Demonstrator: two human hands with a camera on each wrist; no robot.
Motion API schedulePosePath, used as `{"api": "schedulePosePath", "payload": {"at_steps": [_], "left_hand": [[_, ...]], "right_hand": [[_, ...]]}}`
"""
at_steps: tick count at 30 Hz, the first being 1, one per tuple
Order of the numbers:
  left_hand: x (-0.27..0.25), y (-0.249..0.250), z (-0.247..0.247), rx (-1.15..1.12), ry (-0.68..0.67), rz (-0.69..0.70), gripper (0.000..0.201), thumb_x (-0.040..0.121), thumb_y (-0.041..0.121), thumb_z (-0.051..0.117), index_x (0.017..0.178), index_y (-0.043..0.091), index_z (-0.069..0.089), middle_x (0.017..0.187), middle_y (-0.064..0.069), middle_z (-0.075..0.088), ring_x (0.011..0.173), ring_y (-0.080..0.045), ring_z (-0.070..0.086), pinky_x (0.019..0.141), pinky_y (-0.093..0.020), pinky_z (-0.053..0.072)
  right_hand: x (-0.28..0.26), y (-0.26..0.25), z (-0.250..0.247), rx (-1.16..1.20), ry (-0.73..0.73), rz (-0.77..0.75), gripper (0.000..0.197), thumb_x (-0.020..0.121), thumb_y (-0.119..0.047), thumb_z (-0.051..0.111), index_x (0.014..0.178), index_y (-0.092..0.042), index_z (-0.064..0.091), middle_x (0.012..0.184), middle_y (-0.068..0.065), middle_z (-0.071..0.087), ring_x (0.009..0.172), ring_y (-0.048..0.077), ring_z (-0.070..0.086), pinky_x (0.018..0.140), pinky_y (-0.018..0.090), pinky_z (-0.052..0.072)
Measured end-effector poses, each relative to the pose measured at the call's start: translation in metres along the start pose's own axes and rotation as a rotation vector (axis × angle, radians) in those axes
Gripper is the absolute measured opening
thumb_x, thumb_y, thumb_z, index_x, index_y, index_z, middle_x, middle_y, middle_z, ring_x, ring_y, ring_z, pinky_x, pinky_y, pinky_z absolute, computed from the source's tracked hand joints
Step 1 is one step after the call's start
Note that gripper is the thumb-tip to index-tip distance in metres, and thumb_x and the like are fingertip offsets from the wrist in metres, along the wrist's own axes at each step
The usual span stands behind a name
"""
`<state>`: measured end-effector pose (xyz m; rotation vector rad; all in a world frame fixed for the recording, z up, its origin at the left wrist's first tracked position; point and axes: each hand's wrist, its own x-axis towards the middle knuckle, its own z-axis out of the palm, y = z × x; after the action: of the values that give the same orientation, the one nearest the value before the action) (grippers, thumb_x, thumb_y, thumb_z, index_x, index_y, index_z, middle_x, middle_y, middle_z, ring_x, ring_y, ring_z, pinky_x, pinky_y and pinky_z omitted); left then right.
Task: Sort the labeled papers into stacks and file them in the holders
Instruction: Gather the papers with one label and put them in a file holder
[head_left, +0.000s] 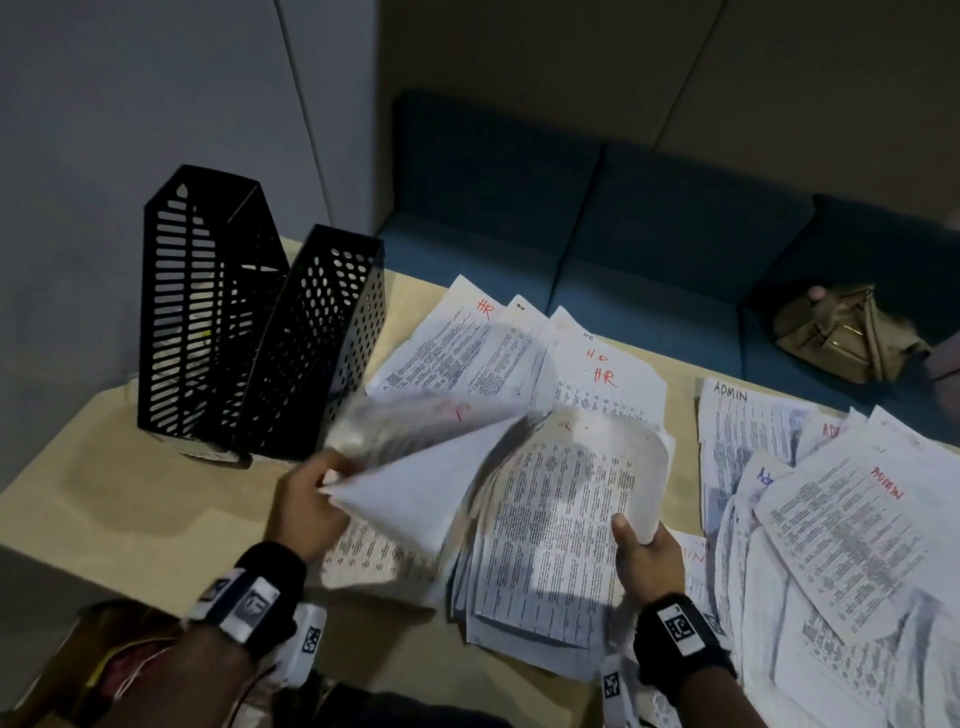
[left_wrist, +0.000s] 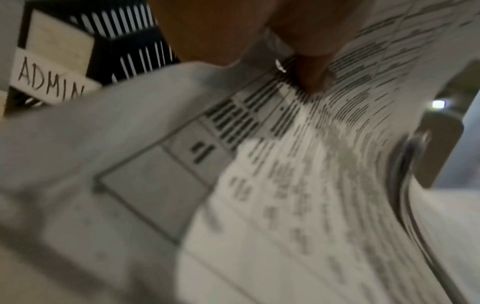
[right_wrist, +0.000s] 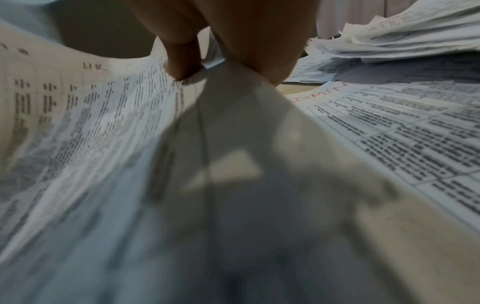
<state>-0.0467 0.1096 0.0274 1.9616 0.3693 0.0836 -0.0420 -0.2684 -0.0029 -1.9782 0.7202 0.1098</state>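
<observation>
Head view shows your left hand (head_left: 306, 506) pinching a blurred sheaf of sheets (head_left: 415, 457) lifted at centre frame, while your right hand (head_left: 647, 558) grips the lower right edge of the HR bundle (head_left: 561, 525), thumb on top. More HR papers (head_left: 519, 348) fan out above centre on the table (head_left: 130, 509). The ADMIN papers (head_left: 831, 519) spread along the right edge. Two black holders (head_left: 249, 322) stand upright at upper left; the left wrist view shows one labelled ADMIN (left_wrist: 52, 80).
</observation>
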Motion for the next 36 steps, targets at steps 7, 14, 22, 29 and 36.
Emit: {"api": "schedulePosePath", "payload": {"at_steps": [7,14,22,29,36], "left_hand": [[0.016,0.063,0.011,-0.477,-0.033,0.004,0.074,0.077,-0.001,0.074,0.134,0.025,0.036,0.115,0.009,0.060,0.096,-0.004,0.064,0.075,-0.025,0.057],[0.004,0.037,0.075,-0.115,-0.046,-0.254,0.042,0.071,0.032,0.078,0.106,0.032,0.055,0.104,0.007,0.066,0.099,-0.019,0.065,0.085,-0.040,0.056],[0.002,-0.011,0.080,-0.005,-0.298,-0.333,0.054,0.085,0.025,0.070,0.133,0.021,0.044,0.124,0.003,0.057,0.116,-0.019,0.052,0.101,-0.035,0.042],[-0.009,-0.014,0.073,-0.003,-0.644,-0.241,0.048,0.082,0.021,0.072,0.121,0.029,0.046,0.124,0.001,0.062,0.115,-0.017,0.059,0.103,-0.042,0.046],[0.029,0.033,0.085,-0.121,-0.445,-0.118,0.072,0.088,0.004,0.060,0.132,0.054,0.032,0.145,0.012,0.036,0.131,-0.013,0.040,0.106,-0.033,0.039]], "right_hand": [[-0.007,-0.021,0.019,0.055,-0.098,-0.047,0.021,0.090,-0.028,0.063,0.091,-0.007,0.062,0.075,0.006,0.062,0.070,0.023,0.057,0.057,0.025,0.039],[-0.027,-0.055,0.051,0.137,-0.293,-0.066,0.031,0.088,0.006,0.048,0.065,-0.013,0.058,0.059,-0.001,0.061,0.061,0.021,0.057,0.065,0.036,0.051],[-0.027,-0.041,0.049,0.164,-0.295,0.091,0.037,0.101,-0.045,0.030,0.101,-0.023,0.061,0.096,-0.001,0.062,0.097,0.021,0.058,0.082,0.032,0.047],[-0.005,-0.042,0.051,-0.013,-0.298,-0.087,0.063,0.097,-0.025,0.050,0.143,-0.024,0.008,0.132,0.018,0.048,0.113,0.037,0.056,0.095,0.043,0.048],[0.009,-0.044,0.058,-0.229,-0.428,-0.292,0.075,0.095,-0.024,0.053,0.143,-0.028,-0.004,0.119,0.018,0.057,0.082,0.025,0.066,0.082,0.046,0.056]]}}
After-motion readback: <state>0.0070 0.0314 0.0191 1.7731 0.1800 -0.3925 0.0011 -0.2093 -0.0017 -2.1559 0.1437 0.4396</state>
